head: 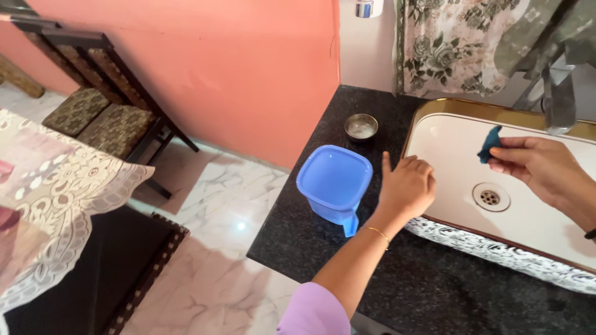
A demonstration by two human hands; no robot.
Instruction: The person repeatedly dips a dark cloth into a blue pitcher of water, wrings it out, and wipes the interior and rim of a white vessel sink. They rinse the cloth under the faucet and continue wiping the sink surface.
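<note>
My right hand [534,166] hangs over the white basin [447,146], fingertips pinching one small teal scrap [488,144]; whether it is cloth or sponge I cannot tell. The scrap stands with its long axis near upright, tip toward twelve o'clock, leaning slightly to one o'clock, and it clears the basin floor. The single drain [490,197] lies at six o'clock from it, well apart.

My left hand [406,186] hovers at the basin's nine-o'clock rim, fingers loosely curled, thumb raised toward twelve, gripping nothing. Just beside it, at nine o'clock, stands one blue plastic jug [334,180] on the dark speckled worktop [397,273], open mouth facing up, its handle pointing toward five o'clock. Whether my hand touches the jug I cannot tell.

One small steel bowl [361,126] sits at twelve o'clock from the jug, apart from it. One tap [559,102] rises over the basin at one o'clock from the scrap. Two cushioned chairs [99,115] stand against the coral wall [248,68], far at ten o'clock.
</note>
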